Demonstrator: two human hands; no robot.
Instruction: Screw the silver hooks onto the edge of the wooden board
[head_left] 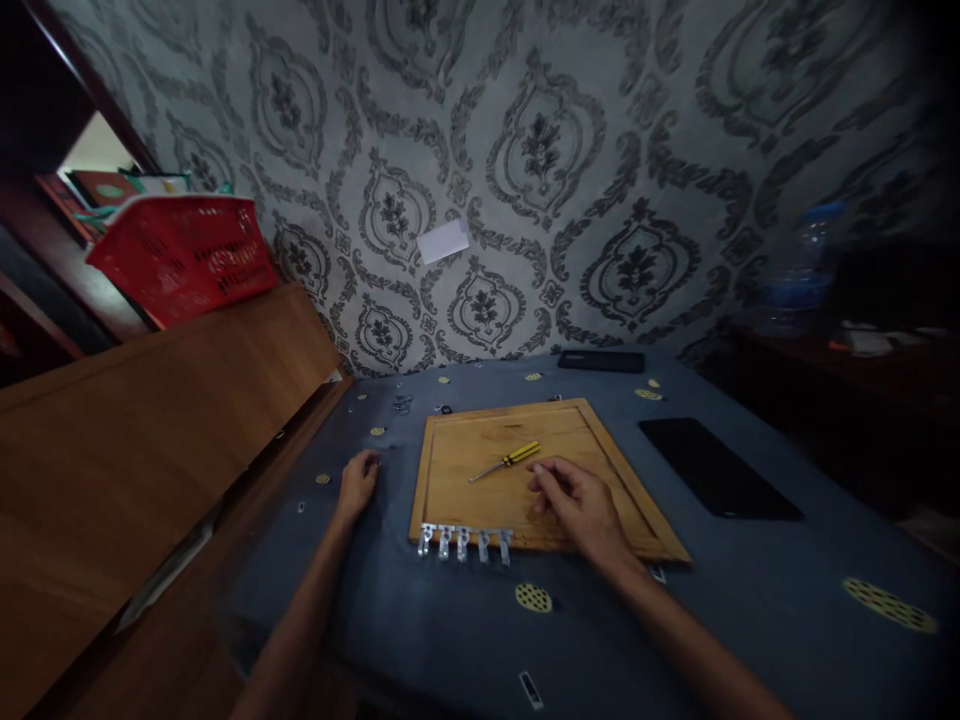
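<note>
A: Where does the screwdriver with the yellow-and-black handle and slim metal shaft [517, 457] lie?

B: On the square, honey-coloured wooden board with a raised frame [457, 445]. The handle points to two o'clock, the tip to eight.

A: And from the right grip [581, 507]?

B: At ten o'clock, with the handle end just beside the fingertips. The screwdriver lies outside the grip.

A: Is that grip holding anything?

B: Its fingers are curled, with thumb and forefinger drawn close together over the board. I cannot tell whether something small is pinched there.

A: The left grip [358, 485]?

B: It is low over the blue cloth with yellow dotted ovals [360, 600], fingers loosely bent. Its fingertips are too blurred; I cannot tell if they are closed on anything. The board sits at three o'clock from it.

A: What about the five small, silver, T-shaped metal brackets [463, 543]?

B: They stand in a row across the board's near edge, at four o'clock from the left grip and between eight and nine from the right.

A: Anything else around?

B: A flat, black, rectangular slab [712, 470], between two and three o'clock from the right grip, and a smaller, dark, oblong device [601, 361] at twelve.
</note>
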